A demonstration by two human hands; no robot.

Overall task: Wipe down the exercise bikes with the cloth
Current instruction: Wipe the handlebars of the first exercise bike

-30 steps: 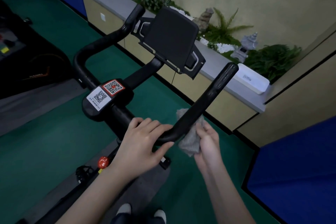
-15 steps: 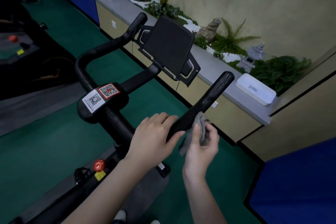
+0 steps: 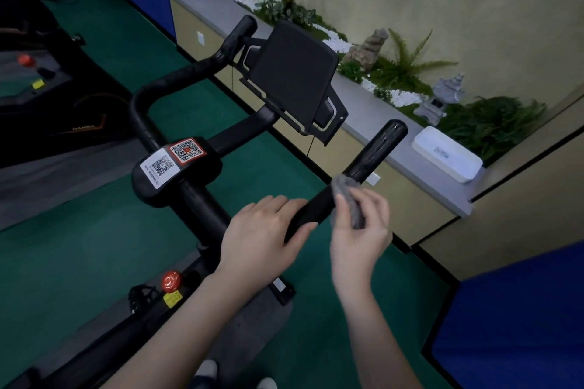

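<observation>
A black exercise bike [image 3: 177, 180] stands in front of me, with curved handlebars and a dark tablet holder [image 3: 294, 76] on its stem. My left hand [image 3: 265, 234] lies over the near bend of the right handlebar [image 3: 373, 151], fingers draped across the bar. My right hand [image 3: 360, 230] grips a grey cloth [image 3: 346, 196] wrapped round the same bar, just beyond the left hand. The bar's far end looks wet and shiny.
A low grey ledge [image 3: 360, 110] with plants, stone ornaments and a white box [image 3: 445, 153] runs along the wall behind the bike. Another dark machine [image 3: 47, 98] stands at the left. Green carpet covers the floor; a blue mat [image 3: 518, 325] lies at the right.
My right hand and the cloth have slid up the right handlebar, from under the bend to the top of the bar. The left hand has stayed on the bend.
</observation>
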